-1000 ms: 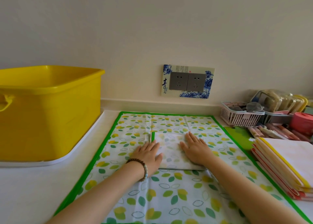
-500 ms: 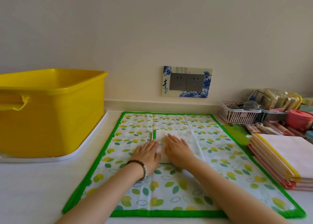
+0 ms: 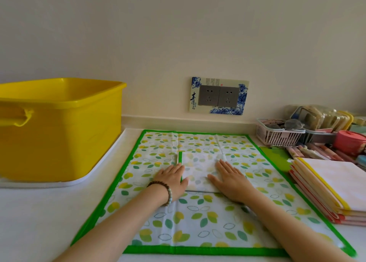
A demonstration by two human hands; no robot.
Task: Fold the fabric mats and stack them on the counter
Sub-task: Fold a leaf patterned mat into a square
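The only writing in view is on the decorated socket plate (image 3: 218, 95) on the wall. It has a blue-and-white flower pattern around two grey sockets. A large brushed character 青 (image 3: 193, 99) stands down its left side. The smaller characters beside it and the fine lines along the top are too small to read. No brand or label shows on anything else.

Both hands lie flat, palms down and fingers straight, gripping nothing. The left hand (image 3: 172, 179) wears a bead bracelet (image 3: 163, 190) at the wrist. It rests at the left, green-trimmed edge of the folded mat (image 3: 198, 169), with its thumb lying over that edge. The right hand (image 3: 229, 179) presses on the right part of the same folded mat, fingers pointing away from the person. Both forearms reach in from the bottom of the view.

The folded mat is a pale leaf-print square. It lies on the middle of a large spread-out mat (image 3: 198, 222) with the same leaf print and a green border, which lies flat on the white desk (image 3: 29, 222).

To the right, touching the spread mat's edge, sits a stack of folded mats (image 3: 332, 182) with yellow and red trims. Behind it are a white basket (image 3: 277, 136) and a pink container (image 3: 349, 143). On the left a yellow tub (image 3: 59, 131) stands on a white tray (image 3: 99, 175).
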